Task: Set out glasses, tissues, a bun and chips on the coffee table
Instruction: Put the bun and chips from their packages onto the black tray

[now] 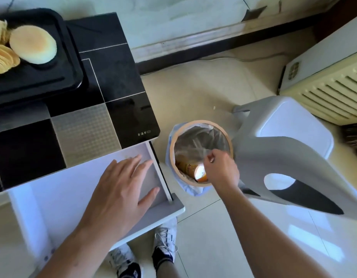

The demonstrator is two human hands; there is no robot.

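Sneakers (pixel 165 249) are standing on the tiled floor nearest. Left hand (pixel 121 189) is lying flat, fingers straight, over the open white drawer (pixel 59 187), holding nothing. Right hand (pixel 220 169) is hovering over the lined bin (pixel 201 153), pinching a clear wrapper (pixel 197 152). Farthest, bun (pixel 33 45) and chips (pixel 1 55) are sitting on the black tray (pixel 69 63) on the coffee table (pixel 113 81).

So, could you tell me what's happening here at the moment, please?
A person stands at the coffee table. Their left hand lies flat, fingers straight, over the open white drawer. Their right hand is over the lined waste bin beside the table, fingers curled; whether they pinch anything is unclear. A bun and chips already sit on the black tray.
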